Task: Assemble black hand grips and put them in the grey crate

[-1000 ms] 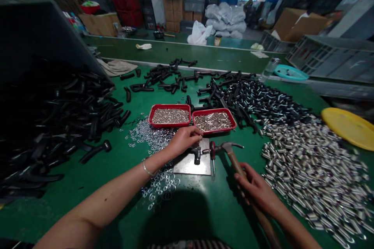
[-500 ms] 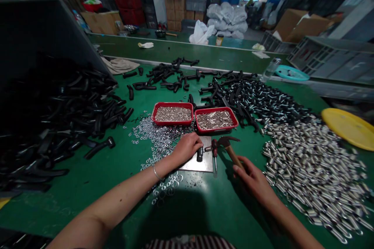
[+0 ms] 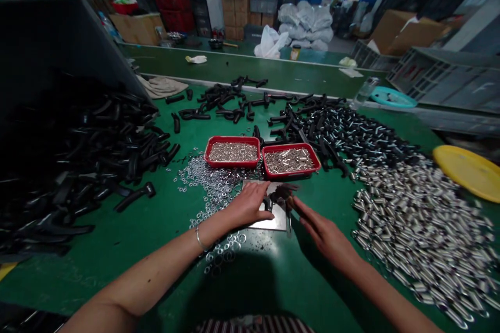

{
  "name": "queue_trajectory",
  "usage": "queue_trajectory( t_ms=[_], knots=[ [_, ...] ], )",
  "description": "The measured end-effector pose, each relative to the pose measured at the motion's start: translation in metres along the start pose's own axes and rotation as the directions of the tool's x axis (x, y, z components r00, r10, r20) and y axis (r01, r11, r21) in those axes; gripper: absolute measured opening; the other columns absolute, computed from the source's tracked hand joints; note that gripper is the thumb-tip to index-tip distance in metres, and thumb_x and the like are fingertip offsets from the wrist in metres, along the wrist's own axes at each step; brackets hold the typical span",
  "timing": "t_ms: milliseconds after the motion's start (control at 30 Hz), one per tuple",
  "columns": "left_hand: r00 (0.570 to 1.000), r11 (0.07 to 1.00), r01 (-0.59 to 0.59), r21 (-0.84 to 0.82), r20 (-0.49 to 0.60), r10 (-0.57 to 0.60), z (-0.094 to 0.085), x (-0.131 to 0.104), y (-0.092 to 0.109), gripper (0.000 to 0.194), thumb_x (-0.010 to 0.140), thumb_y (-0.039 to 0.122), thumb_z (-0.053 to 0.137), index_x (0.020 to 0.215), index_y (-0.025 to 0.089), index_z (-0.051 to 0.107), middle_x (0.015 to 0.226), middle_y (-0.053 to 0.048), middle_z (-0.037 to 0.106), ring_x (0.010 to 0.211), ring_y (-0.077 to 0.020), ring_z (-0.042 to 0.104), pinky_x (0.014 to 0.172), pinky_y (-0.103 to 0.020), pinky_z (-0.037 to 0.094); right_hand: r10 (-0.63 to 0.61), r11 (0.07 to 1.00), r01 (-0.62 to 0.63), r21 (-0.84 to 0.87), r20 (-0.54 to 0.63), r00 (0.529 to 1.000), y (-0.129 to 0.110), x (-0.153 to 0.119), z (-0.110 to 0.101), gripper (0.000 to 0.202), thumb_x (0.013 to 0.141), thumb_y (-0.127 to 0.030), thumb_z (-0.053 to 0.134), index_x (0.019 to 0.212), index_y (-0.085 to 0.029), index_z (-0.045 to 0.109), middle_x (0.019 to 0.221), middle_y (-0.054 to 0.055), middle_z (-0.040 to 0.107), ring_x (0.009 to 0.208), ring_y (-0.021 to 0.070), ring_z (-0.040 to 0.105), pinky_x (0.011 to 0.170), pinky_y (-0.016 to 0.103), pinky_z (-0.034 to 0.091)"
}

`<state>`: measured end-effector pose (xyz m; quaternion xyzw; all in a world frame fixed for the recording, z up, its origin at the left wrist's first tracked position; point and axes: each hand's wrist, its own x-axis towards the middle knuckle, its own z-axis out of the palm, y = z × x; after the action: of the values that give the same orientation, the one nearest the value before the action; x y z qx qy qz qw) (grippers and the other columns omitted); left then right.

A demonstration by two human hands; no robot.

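Observation:
On the metal plate [image 3: 260,223] my left hand [image 3: 250,204] has its thumb and fingers around a short black part [image 3: 269,204], whose far end is hidden. My right hand [image 3: 322,231] grips a claw hammer by its wooden handle [image 3: 291,202]. The dark hammer head [image 3: 283,191] is smeared by motion, over the plate just right of the black part; I cannot tell whether they touch. A screwdriver [image 3: 289,221] lies along the plate's right edge, partly hidden by my right hand and the hammer.
Two red trays [image 3: 232,165] of small metal pieces stand behind the plate. Loose metal rings [image 3: 213,192] are scattered to the left. Black curved parts [image 3: 133,166] pile up at far left, springs [image 3: 417,223] at right, with a yellow lid [image 3: 469,169] beyond.
The hammer has swung left and down over the plate, my right hand moving left with it. My left thumb has spread to the near side of the black part.

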<state>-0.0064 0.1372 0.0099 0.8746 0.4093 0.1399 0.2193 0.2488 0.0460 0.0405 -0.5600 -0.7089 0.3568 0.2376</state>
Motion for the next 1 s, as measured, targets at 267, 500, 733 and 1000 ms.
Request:
queue_trajectory(
  t_ms=[267,500,733,1000],
  knots=[
    [0.997,0.999,-0.013,-0.048,-0.077,0.009,-0.011,-0.010,-0.009,0.097,0.082,0.060,0.068,0.154,0.016,0.021,0.133,-0.018,0.057,0.123,-0.0343,0.053,0.106,-0.053,0.040,0.015,0.950,-0.124,-0.285,-0.357,0.934,0.043,0.003,-0.004,0.050,0.097,-0.042,0.045,0.141,-0.024,0.054,0.116,0.015,0.065,0.101,0.0308,0.063,0.090,0.053,0.051],
    [0.967,0.961,0.086,0.262,-0.256,-0.017,-0.107,0.070,-0.080,0.035,0.097,0.023,0.049,0.130,0.018,0.058,0.122,-0.013,0.065,0.116,-0.0267,0.058,0.102,-0.045,0.042,-0.259,0.887,0.216,-0.408,-0.053,0.965,0.004,0.058,0.032,0.036,0.095,-0.025,0.055,0.130,-0.023,0.061,0.118,0.012,0.064,0.109,0.0271,0.057,0.096,0.044,0.048],
    [0.999,0.915,-0.035,0.401,0.027,0.026,-0.125,0.170,-0.114,0.033,0.088,0.012,0.055,0.115,0.025,0.070,0.118,-0.009,0.067,0.113,-0.0240,0.057,0.098,-0.037,0.038,-0.200,0.933,0.144,-0.330,-0.143,0.969,0.003,0.069,0.034,0.010,0.096,-0.026,0.052,0.095,-0.021,0.062,0.094,0.009,0.064,0.091,0.0263,0.060,0.081,0.041,0.051],
    [0.969,0.934,0.004,0.356,0.229,-0.091,-0.095,0.241,-0.122,0.016,0.068,0.004,0.069,0.074,0.019,0.071,0.084,-0.007,0.073,0.091,-0.0224,0.062,0.100,-0.039,0.035,0.022,0.995,0.011,0.098,-0.327,0.945,0.008,0.059,0.028,0.015,0.098,-0.036,0.050,0.106,-0.023,0.053,0.103,0.009,0.065,0.097,0.0237,0.065,0.087,0.039,0.054]
  ],
)
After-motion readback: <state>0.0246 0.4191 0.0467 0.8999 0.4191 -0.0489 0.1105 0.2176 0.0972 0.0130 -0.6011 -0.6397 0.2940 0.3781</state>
